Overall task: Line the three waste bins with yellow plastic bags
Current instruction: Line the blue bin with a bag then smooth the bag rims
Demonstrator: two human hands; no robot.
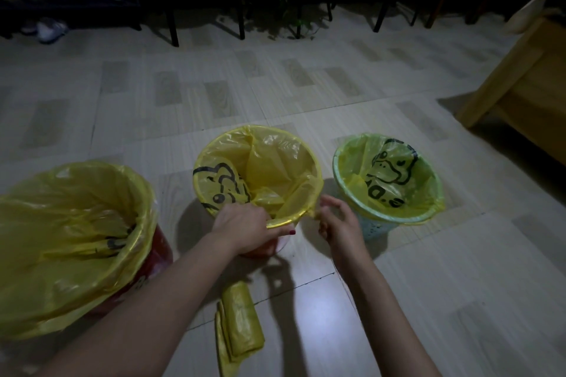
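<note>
Tiled floor (275, 86), middle bag (275, 168) between grips

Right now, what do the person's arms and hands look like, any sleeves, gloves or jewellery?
Both forearms are bare, with no sleeves showing. No gloves, watch or bracelet on either wrist. The left hand has red polish on the thumbnail. The right hand shows no rings that I can make out in this dim light.

The bag (269, 162) my left hand (245, 223) grips at the rim is yellow with a black cartoon print. Left of my grip, a red bin (159, 251) wears plain-looking yellow. Right of it, the pale green bin (376, 226) shows yellow with a black duck. Below my wrists lies a yellow roll (242, 321) on pale wood-patterned floor (306, 86).
</note>
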